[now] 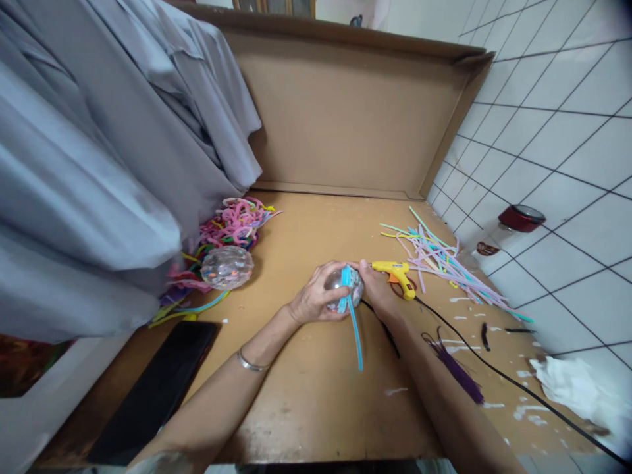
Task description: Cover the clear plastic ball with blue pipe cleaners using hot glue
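A clear plastic ball (pixel 334 282) with small coloured bits inside is between my hands, just above or on the tabletop. Bands of blue pipe cleaner (pixel 354 332) run round its middle, and a free end hangs down toward me. My left hand (pixel 312 294) grips the ball from the left, its thumb across the front near the blue bands. At the ball's right side is my right hand (pixel 374 284), fingers closed against it and partly hidden behind it. The yellow glue gun (pixel 395 268) lies just right of that hand, its nozzle close to my fingers.
A second clear ball (pixel 228 266) sits left beside a heap of pink curled pipe cleaners (pixel 240 220). Straight pipe cleaners (pixel 434 253) lie right, near a red-lidded jar (pixel 508 230). A black phone (pixel 158 392), purple tassel (pixel 457 372), black cord (pixel 486 362) and white cloth (pixel 567 392) surround me.
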Demonstrator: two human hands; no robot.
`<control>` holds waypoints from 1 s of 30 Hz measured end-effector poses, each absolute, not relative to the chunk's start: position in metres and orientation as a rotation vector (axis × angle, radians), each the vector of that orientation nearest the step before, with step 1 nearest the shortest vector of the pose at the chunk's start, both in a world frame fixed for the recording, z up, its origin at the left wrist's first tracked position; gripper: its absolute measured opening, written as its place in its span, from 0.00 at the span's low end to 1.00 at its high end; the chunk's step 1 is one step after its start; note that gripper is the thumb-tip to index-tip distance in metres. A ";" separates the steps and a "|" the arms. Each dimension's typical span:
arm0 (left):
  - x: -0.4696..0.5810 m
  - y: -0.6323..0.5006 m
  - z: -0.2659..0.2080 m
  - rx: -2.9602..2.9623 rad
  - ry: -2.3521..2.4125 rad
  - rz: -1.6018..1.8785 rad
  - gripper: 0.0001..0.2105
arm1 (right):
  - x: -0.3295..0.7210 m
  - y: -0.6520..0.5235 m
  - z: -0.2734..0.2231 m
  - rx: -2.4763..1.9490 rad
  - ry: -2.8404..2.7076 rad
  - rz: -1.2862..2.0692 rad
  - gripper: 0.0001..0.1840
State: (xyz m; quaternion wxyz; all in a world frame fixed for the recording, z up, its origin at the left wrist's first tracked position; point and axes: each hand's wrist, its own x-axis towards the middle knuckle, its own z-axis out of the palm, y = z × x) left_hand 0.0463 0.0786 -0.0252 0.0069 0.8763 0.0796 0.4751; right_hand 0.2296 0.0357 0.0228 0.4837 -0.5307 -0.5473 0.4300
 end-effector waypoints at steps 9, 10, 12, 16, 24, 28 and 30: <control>0.046 0.078 -0.032 2.655 0.325 1.486 0.29 | 0.227 0.028 0.042 -1.306 -1.431 0.897 0.38; 0.047 0.078 -0.032 2.646 0.329 1.487 0.29 | 0.226 0.027 0.042 -1.297 -1.431 0.903 0.38; 0.047 0.078 -0.033 2.625 0.325 1.492 0.30 | 0.225 0.026 0.044 -1.285 -1.429 0.918 0.38; 0.048 0.080 -0.034 2.556 0.339 1.532 0.32 | 0.223 0.023 0.045 -1.237 -1.491 0.941 0.36; 0.046 0.080 -0.033 2.561 0.362 1.475 0.33 | 0.230 0.036 0.020 -1.302 -1.298 0.985 0.40; 0.047 0.079 -0.032 2.551 0.316 1.486 0.33 | 0.233 0.039 0.014 -1.297 -1.362 0.966 0.36; 0.048 0.079 -0.032 2.535 0.305 1.483 0.34 | 0.233 0.038 0.016 -1.314 -1.382 0.898 0.37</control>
